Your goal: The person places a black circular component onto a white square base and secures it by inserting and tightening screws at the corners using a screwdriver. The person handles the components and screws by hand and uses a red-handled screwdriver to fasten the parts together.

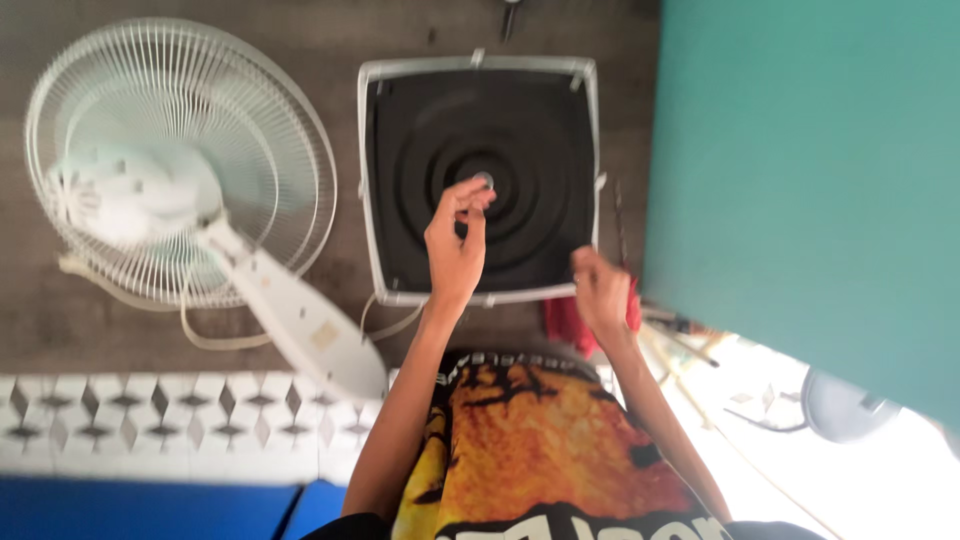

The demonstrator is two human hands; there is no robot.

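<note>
Wall: a big teal wall (810,180) fills your right side, top to bottom.
Floor: grey wood-look boards (340,30) run under everything, with a patterned tile strip (150,410) nearer you.
Round fan: a white fan (175,165) lies flat on the floor to your left, grille up, its stand (300,320) angling toward you.
Box fan: the square frame (478,180), white rim around a black ringed panel, sits right in front of you, just beside the round fan.
Left hand: your left hand (457,240) is up over the middle of the black panel, fingertips pinched on a small round grey piece (484,180) at the panel's hub.
Right hand: your right hand (600,290) is down at the frame's near right corner, fingers curled; you can't tell whether it grips anything.
Red cloth: something red (565,322) shows just under that hand.
</note>
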